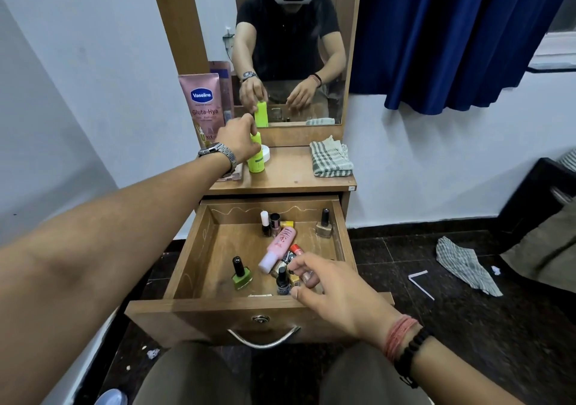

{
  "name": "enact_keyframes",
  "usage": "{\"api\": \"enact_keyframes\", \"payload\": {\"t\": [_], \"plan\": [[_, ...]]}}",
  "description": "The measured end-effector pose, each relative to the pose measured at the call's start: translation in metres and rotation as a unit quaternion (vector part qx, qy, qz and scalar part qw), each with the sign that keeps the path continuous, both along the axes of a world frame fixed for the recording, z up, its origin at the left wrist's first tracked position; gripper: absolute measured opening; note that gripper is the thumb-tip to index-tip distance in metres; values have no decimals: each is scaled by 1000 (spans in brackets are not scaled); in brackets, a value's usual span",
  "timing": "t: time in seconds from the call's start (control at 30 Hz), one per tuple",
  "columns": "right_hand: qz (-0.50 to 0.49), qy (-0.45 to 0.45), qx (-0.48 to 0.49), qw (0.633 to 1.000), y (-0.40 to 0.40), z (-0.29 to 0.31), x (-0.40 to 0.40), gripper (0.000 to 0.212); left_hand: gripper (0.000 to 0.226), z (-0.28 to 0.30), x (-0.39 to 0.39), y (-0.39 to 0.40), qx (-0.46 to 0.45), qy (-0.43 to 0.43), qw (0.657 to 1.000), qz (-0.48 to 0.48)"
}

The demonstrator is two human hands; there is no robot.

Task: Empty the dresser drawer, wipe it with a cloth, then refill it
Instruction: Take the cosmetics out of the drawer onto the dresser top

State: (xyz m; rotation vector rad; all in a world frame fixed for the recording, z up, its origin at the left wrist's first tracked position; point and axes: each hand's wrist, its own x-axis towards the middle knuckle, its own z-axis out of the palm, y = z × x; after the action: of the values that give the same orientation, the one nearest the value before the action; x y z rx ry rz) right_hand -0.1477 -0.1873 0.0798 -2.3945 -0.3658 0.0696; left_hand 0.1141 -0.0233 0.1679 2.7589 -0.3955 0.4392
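Evidently, a lime-green bottle (256, 157) was gripped by the left hand (238, 139) and stood on the dresser top (290, 174), out of the open drawer (193, 249). Loosely spread, empty fingers of the right hand (327, 283) were held over remaining nail-polish bottles (282, 280); the checked cloth (332, 157) was left aside for wiping.

The left arm stretches forward, wrist raised, and the left hand (238, 138) curls its grip around a bottle's top. The right hand (324, 283) hangs lower with fingers (300, 264) loosely bent, apparently pinching nothing, though the fingertips are blurred.
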Motion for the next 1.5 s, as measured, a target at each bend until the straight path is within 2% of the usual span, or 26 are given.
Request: {"api": "enact_keyframes", "payload": {"t": [0.1, 0.2, 0.27, 0.33, 0.43, 0.53, 0.63, 0.77, 0.97, 1.1, 1.33, 1.5], "plan": [[0, -2, -8, 1000, 1, 0, -1, 32, 26, -3, 0, 3, 9, 5, 1000, -1], [-2, -3, -11, 1000, 0, 1, -1, 32, 30, -6, -6, 2, 22, -60, 998, -8], [-2, -5, -19, 1000, 0, 2, 0, 33, 26, -8, -18, -5, 19, -123, 991, -49], [0, -9, -27, 1000, 0, 3, 0, 33, 18, -15, -35, -20, 14, -146, 981, -126], [3, -16, -33, 999, 0, 4, -1, 34, 13, -36, -65, -46, 48, -101, 965, -239], [6, -24, -45, 999, 0, 4, -3, 35, 20, -64, -86, -70, 102, -44, 953, -282], [7, -33, -62, 997, -2, 4, -4, 34, 28, -87, -91, -88, 141, 7, 954, -266], [11, -28, -72, 997, -5, 2, -6, 34, 31, -105, -88, -97, 149, 47, 961, -228], [16, -32, -84, 996, -5, -1, -5, 31, 25, -113, -86, -94, 138, 82, 964, -211], [13, -30, -79, 996, -5, -1, -4, 31, 25, -106, -89, -86, 136, 65, 964, -217], [14, -36, -83, 996, -4, 3, -4, 31, 23, -71, -104, -45, 57, 5, 974, -219], [18, -22, -75, 997, 0, 4, -6, 31, 20, -38, -99, -8, -37, 8, 989, -143]]}}
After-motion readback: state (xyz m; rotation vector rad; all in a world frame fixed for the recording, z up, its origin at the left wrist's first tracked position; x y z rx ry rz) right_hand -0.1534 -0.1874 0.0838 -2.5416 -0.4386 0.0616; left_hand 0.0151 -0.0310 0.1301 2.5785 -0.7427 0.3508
